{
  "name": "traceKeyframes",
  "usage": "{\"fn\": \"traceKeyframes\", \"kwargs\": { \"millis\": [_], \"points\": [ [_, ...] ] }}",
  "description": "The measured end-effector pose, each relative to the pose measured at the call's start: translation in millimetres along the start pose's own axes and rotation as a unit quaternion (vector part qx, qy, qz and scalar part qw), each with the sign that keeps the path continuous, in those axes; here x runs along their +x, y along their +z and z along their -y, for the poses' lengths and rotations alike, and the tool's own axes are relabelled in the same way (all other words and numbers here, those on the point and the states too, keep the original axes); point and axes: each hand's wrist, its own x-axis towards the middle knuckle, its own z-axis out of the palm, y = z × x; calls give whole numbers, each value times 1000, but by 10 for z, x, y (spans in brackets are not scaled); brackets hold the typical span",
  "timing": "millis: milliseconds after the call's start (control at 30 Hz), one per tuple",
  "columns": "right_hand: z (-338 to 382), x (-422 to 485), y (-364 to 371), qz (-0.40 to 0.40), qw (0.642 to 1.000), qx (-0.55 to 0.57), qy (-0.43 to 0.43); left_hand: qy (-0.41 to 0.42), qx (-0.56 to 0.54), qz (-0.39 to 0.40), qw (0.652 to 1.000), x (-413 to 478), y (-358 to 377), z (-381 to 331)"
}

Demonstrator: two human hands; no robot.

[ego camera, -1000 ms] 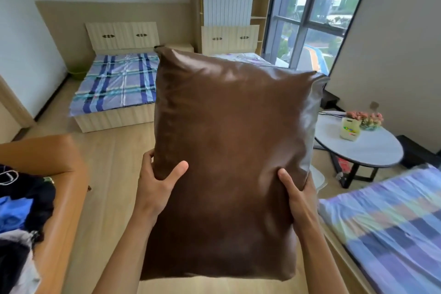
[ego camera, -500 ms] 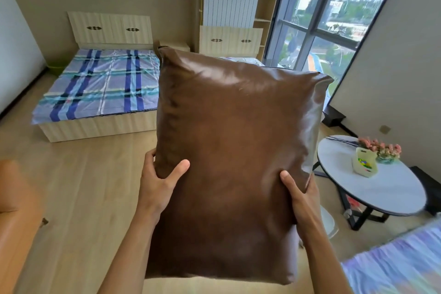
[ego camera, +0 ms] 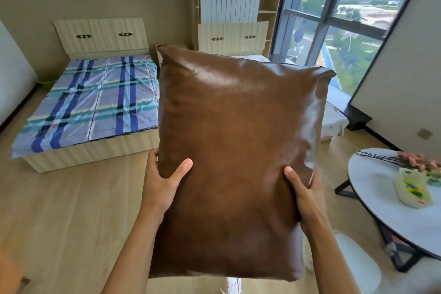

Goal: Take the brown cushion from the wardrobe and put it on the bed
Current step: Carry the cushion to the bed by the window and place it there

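Head view: brown cushion (ego camera: 238, 157) held upright in mid-air, gripped at its lower side edges. Left hand (ego camera: 162, 186) clasps the left edge, thumb on the front face; right hand (ego camera: 303, 196) clasps the right edge likewise. Beyond the left hand, a bed (ego camera: 95, 102) with plaid sheet; beside the right hand, a round white counter (ego camera: 372, 198).

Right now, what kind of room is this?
Most likely a bedroom, perhaps a dorm or rental: a bed with a plaid sheet, a second headboard beside it, and a round side table by the window.
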Motion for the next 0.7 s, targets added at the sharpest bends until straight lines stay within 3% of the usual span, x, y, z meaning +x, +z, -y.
{"fn": "traceKeyframes", "kwargs": {
  "millis": [467,700],
  "points": [
    [-310,3179,1802,92,996,1,6,-10,22,-92,995,2944,817,21],
    [-655,4548,2773,74,997,-13,23,-33,11,-64,997,4724,1206,322]
  ]
}}
